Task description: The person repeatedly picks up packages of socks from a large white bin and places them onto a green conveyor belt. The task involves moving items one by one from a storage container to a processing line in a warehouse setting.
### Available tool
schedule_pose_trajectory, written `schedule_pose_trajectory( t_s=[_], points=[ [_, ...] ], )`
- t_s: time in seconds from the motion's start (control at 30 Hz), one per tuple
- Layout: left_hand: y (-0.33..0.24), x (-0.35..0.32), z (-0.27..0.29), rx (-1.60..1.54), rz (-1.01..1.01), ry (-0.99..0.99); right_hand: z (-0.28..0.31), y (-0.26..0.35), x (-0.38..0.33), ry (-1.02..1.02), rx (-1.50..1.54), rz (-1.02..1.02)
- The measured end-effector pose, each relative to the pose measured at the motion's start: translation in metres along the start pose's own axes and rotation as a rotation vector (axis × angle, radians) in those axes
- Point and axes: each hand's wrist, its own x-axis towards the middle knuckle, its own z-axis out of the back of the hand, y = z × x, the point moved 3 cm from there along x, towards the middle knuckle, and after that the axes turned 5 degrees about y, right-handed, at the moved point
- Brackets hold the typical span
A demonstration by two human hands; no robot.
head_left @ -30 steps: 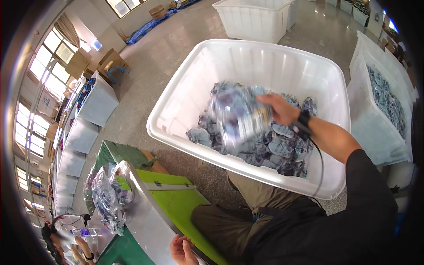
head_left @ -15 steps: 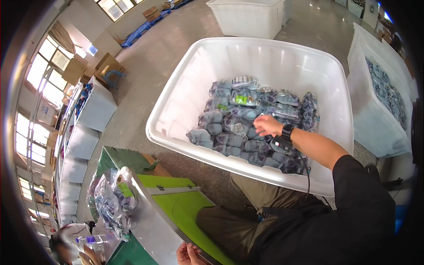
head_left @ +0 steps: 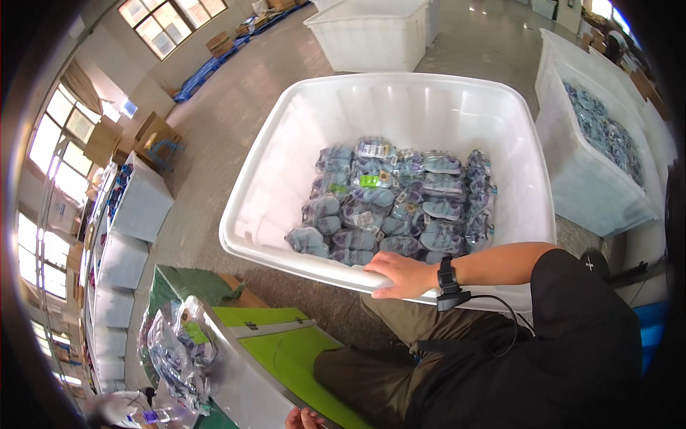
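Note:
In front of me stands a large white plastic tub (head_left: 246, 189). Rows of grey-blue and purple shoes (head_left: 368, 214) in clear bags lie on its bottom, a few with bright green labels. My right hand (head_left: 404, 275), with a dark band and a small black device at the wrist, is closed over the tub's near rim, thumb outside. At the lower edge, my left hand (head_left: 305, 419) is cut off by the picture; its curled fingers are at the edge of a grey-topped table (head_left: 246, 368). What they hold, if anything, is hidden.
More bagged shoes (head_left: 182, 347) lie on the table's left end, by a clear bottle with a purple band (head_left: 153, 415). A lime-green panel (head_left: 286, 343) runs along the table's side. Another white tub (head_left: 371, 39) stands behind; a filled one (head_left: 572, 157) stands right. Bins (head_left: 146, 204) line the left.
My right hand has drawn back from the bagged shoes to the tub's near rim. The view has shifted slightly. My left hand stays by the table edge, now less visible.

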Motion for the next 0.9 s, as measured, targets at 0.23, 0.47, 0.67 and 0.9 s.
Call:
schedule_pose_trajectory(
  t_s=[0.23,0.47,0.67,0.9],
  points=[
    [0.004,0.005,0.008,0.084,0.052,0.057,-0.010,-0.002,0.002,-0.078,-0.117,0.065],
    [0.018,0.035,-0.030,0.030,0.207,0.297,-0.008,-0.003,0.006,0.015,-0.057,-0.014],
    [0.014,0.055,-0.058,-0.116,0.425,0.485,-0.002,0.004,0.003,0.044,-0.025,-0.032],
    [0.033,0.058,-0.077,0.059,0.326,0.787,-0.003,0.003,0.005,0.037,-0.036,-0.046]
  ],
)
